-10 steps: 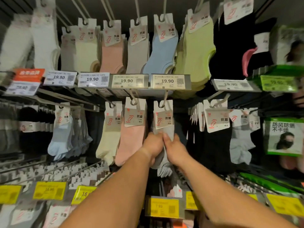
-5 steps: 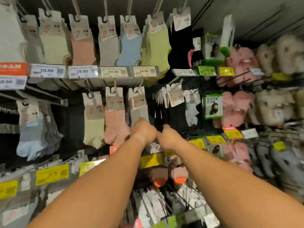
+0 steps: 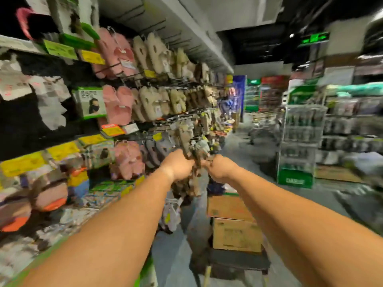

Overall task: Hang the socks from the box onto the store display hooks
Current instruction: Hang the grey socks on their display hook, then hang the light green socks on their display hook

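Brown cardboard box [image 3: 236, 235], the source of the socks, stands on the aisle floor below the left hand [image 3: 178, 165] and the right hand [image 3: 220, 167], both curled with blurred grey stuff between them, whether socks I cannot tell, probably because the person turns for more stock.

Grey shop floor [image 3: 238, 141] ran down the aisle ahead of me. On it, below my arms, sat a dark low cart [image 3: 238, 264] carrying two stacked cardboard boxes [image 3: 234, 224]. Further right, a green-based wire rack [image 3: 298, 146] stood on the floor too.
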Demonstrator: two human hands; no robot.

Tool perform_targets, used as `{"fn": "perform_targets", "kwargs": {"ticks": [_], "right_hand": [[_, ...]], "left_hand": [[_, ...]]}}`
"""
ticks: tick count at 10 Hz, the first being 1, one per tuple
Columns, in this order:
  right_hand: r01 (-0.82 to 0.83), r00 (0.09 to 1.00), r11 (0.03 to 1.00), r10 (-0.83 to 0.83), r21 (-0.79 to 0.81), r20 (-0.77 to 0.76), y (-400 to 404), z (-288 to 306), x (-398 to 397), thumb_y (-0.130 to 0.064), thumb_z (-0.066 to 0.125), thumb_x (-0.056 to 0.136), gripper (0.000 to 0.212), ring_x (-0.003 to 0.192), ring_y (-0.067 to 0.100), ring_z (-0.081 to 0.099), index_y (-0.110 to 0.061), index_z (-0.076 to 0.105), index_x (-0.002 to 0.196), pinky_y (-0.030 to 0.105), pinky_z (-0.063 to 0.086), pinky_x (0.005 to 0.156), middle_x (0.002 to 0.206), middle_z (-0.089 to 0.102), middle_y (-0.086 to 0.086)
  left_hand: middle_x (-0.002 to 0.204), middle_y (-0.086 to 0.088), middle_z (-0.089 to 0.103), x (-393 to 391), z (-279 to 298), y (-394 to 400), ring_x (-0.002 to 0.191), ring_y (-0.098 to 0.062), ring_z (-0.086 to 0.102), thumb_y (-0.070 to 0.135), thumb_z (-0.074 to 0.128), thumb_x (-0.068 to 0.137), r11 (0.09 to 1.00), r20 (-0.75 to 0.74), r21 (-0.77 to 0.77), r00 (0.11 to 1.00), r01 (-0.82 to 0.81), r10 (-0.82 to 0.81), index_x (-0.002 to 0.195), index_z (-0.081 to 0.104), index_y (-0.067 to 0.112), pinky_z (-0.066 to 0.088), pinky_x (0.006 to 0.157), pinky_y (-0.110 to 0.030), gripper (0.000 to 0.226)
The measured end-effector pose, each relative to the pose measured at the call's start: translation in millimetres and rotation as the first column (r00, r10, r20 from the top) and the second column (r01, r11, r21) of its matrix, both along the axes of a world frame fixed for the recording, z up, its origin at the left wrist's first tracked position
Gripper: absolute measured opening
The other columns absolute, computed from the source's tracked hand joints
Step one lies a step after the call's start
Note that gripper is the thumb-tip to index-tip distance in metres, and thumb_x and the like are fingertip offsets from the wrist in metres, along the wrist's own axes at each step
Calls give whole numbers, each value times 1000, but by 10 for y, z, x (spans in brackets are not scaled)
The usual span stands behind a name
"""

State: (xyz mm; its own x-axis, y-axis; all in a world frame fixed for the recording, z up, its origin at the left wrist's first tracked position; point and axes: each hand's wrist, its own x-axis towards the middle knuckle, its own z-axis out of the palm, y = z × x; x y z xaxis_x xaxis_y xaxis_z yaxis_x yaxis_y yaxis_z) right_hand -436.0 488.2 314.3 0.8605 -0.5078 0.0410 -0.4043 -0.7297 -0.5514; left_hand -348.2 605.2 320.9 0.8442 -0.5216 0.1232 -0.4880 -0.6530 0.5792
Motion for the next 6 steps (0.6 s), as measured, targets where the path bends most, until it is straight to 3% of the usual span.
{"fn": "perform_targets", "kwargs": {"ticks": [1,2,3,4,5,6], "right_hand": [[121,990,992,-123,-39,-62,-601,-225,-343,-34,40,105,34,113,36,58,-9,53,86,34,44,85,120,62,21],[114,988,993,-117,-31,-101,-890,-315,-457,-37,37,106,42,113,37,58,-3,61,105,33,43,85,119,62,22],[148,985,989,-149,-15,-91,-1234,-461,-446,-37,32,107,49,112,38,58,1,58,121,34,44,87,120,60,24],[161,979,987,-159,6,-128,-1382,-621,-432,-33,27,109,45,113,39,57,-4,52,133,36,48,90,124,58,25],[89,974,995,-96,-44,-207,-1769,-1068,-228,-42,25,107,58,108,35,60,2,62,120,33,46,87,119,64,22],[97,952,995,-98,-18,-289,-2138,-1503,78,-43,23,107,61,115,36,58,2,55,131,32,44,94,126,60,24]], "left_hand": [[127,-17,57,-203,-192,-571,110,-30,61,36,52,104,989,-77,60,988,136,-131,134,52,11,44,87,-36,40],[124,-13,62,-240,-337,-892,104,-28,61,37,54,102,983,-84,57,982,177,-172,125,57,8,47,90,-34,37],[94,-10,61,-229,-513,-1145,81,-21,56,29,50,105,975,-117,83,974,204,-194,91,56,13,38,79,-31,21],[109,-13,63,-91,-697,-1304,86,-24,58,32,53,101,982,-107,89,982,167,-157,116,56,9,41,70,-31,28],[111,-17,66,129,-1008,-1555,100,-32,61,27,52,102,979,-165,101,974,175,-157,102,58,7,46,81,-37,21],[121,-16,66,484,-1386,-1896,106,-33,62,33,55,100,981,-230,91,962,170,-146,113,62,9,49,92,-41,28]]}}
